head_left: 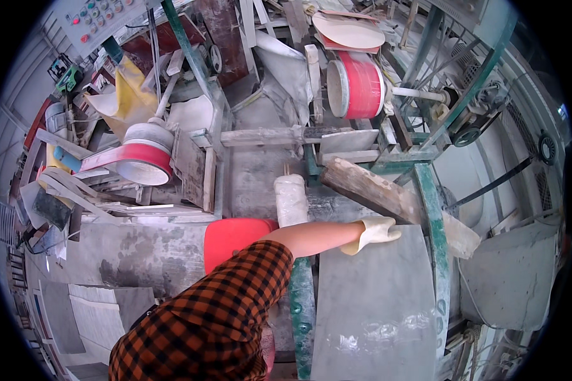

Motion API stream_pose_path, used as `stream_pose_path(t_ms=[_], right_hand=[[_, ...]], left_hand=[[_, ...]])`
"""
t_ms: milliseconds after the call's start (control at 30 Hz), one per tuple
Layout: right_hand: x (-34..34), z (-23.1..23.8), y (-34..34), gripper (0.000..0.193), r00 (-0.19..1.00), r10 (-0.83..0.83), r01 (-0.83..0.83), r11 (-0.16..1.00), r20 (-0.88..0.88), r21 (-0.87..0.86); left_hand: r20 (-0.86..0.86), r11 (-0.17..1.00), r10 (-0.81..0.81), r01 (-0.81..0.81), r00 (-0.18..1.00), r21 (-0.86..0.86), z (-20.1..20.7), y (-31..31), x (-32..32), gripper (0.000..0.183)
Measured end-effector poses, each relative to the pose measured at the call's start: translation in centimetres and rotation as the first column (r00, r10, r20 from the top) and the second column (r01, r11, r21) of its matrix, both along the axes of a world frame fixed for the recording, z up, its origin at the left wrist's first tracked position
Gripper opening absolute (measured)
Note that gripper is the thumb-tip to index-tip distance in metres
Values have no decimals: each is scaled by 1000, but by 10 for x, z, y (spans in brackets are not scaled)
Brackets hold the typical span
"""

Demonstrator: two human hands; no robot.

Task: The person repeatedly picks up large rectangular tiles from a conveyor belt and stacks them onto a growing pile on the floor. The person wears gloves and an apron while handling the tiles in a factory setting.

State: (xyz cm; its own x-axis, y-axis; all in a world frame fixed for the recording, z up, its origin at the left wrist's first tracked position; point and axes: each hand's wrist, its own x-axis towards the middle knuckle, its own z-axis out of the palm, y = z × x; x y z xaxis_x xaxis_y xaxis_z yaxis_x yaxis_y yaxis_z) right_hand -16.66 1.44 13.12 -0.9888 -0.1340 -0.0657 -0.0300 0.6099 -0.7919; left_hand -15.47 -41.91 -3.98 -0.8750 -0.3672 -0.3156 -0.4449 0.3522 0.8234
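The left hand [376, 234], in a pale glove, is laid at the far end of the grey slab [375, 298], apparently so that the slab can be steadied there; its fingers look partly extended, but whether the edge is gripped cannot be told. The right hand is not shown. The slab is flanked by a green rail [304, 336] and a green post [433, 235], presumably so that it is supported between them. Beside the forearm, a red seat [232, 240] and a wrapped cylinder [291, 198] are seen. Beyond, a timber beam [372, 192] is propped slantwise, and red-banded drums [362, 86] are mounted on stands, probably so that their bands can turn freely.
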Motion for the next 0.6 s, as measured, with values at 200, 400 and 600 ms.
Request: stream_pose_path(t_ms=[200,400,600], right_hand=[[113,34,65,39,933,-346,353,933,-95,66],[173,-27,85,44,790,-555,583,811,259,-43],[212,-63,125,50,581,-621,813,415,526,-408]], left_hand=[[271,510,-650,672,710,-537,25,25,-41,54],[73,928,-257,224,964,299,-72,-70,-64,65],[276,707,-123,-111,953,699,-30,-100,-167,80]])
